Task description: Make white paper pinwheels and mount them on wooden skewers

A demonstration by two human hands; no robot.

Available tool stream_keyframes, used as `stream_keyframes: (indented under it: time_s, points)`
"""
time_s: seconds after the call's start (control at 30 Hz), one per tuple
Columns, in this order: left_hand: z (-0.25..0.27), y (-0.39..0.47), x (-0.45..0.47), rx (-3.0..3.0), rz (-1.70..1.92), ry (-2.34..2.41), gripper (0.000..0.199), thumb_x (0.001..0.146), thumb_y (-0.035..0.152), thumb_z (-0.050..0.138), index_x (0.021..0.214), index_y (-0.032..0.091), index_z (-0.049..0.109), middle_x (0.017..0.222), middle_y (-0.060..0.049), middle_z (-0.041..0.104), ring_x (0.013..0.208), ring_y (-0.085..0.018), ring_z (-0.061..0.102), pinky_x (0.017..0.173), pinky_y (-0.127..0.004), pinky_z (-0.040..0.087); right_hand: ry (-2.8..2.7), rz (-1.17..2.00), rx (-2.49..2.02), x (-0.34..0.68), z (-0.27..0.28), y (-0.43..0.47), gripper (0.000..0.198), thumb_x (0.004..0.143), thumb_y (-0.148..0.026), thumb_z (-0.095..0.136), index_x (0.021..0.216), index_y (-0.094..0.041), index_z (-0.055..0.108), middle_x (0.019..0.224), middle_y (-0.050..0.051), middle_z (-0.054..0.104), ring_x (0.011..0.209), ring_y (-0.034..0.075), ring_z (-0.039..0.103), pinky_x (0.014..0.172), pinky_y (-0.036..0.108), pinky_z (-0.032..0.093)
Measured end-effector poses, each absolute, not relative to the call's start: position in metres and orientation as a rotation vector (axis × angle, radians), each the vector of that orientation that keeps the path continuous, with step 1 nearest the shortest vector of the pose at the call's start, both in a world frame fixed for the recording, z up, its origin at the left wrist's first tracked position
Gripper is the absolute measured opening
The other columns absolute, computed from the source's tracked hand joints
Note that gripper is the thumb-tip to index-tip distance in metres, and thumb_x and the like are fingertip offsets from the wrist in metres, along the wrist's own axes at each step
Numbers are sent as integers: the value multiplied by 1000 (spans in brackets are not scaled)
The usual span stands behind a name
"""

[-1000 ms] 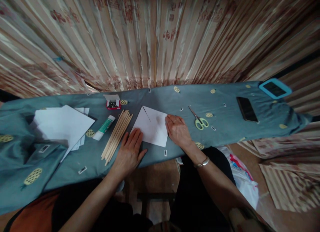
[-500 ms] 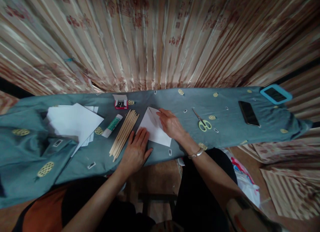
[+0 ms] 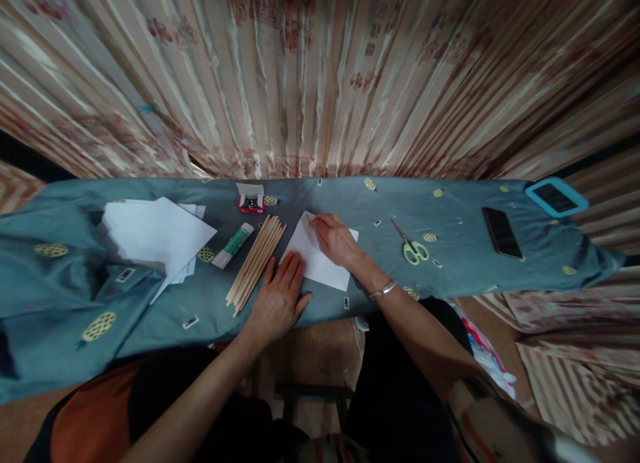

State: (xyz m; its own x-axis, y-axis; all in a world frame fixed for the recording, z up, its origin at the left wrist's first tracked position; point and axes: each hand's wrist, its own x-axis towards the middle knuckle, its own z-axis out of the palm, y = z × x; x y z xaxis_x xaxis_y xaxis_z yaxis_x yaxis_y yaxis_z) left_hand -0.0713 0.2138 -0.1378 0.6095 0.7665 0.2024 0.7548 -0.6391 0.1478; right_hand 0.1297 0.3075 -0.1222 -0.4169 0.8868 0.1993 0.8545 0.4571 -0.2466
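left hand point(image 3: 280, 296) lies palm down, fingers loosely spread and gripping nothing, its fingertips resting on the near left edge of a white sheet of paper point(image 3: 324, 270); it looks placed there as a weight, so the sheet does not slide. the thumb juts out sideways over the cloth. the right hand point(image 3: 336, 242), a silver bracelet point(image 3: 383, 290) at its wrist, reaches across the same sheet with fingers bent and held close together at the far corner, where a crease or folded flap shows. from where i stand i cannot tell whether they pinch the paper or only press it down.

the sheet sits flat in front of the person, set like a diamond, one corner pointing to the curtain point(image 3: 325, 116), perhaps so that both hands reach it easily. just beside the left hand is a bundle of thin wooden sticks point(image 3: 256, 266), laid side by side; beyond them are a green and white glue stick point(image 3: 233, 246) and an open red box point(image 3: 251, 206) of small shiny pieces, too small to name. farther left, loose white sheets point(image 3: 145, 233) overlap in a pile.

on the right, scissors point(image 3: 415, 252) with pale green handles lie within reach, handles toward the person, probably for easy pickup. a dark smartphone point(image 3: 501, 233) rests well apart on the pineapple-print tablecloth point(image 3: 465, 270).
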Motion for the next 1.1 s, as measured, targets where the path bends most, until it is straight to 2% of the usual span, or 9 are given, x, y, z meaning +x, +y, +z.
stream_keyframes:
  time_s: [0.4, 0.87, 1.0, 1.1]
  points:
    - [-137, 215, -71, 2773, 362, 1308, 58, 99, 41, 45, 142, 2, 48, 152, -23, 46, 143, -36, 40, 117, -58, 30, -2546, 249, -1686, 123, -106, 330, 46, 95, -7, 39, 137, -14, 57, 123, 14, 64, 110, 25, 58, 98, 36, 46]
    - [-137, 215, -72, 2783, 378, 1278, 58, 101, 42, 38, 142, 2, 48, 152, -23, 45, 144, -37, 38, 117, -58, 29, -2518, 221, -1736, 117, -103, 333, 43, 98, -11, 34, 131, -16, 60, 119, 16, 64, 98, 27, 66, 85, 40, 55]
    - [-139, 216, -73, 2767, 381, 1273, 58, 100, 41, 40, 143, 2, 47, 154, -24, 43, 146, -36, 35, 119, -57, 27, -2469, 238, -1765, 117, -99, 335, 44, 97, -11, 37, 138, -16, 54, 121, 15, 66, 99, 26, 68, 87, 40, 56]
    - [-139, 216, -73, 2766, 391, 1262, 59, 100, 42, 40, 143, 2, 47, 153, -24, 43, 146, -36, 35, 119, -57, 27, -2449, 213, -1728, 119, -90, 314, 44, 98, -13, 40, 141, -8, 50, 129, 18, 64, 112, 29, 64, 98, 42, 53]
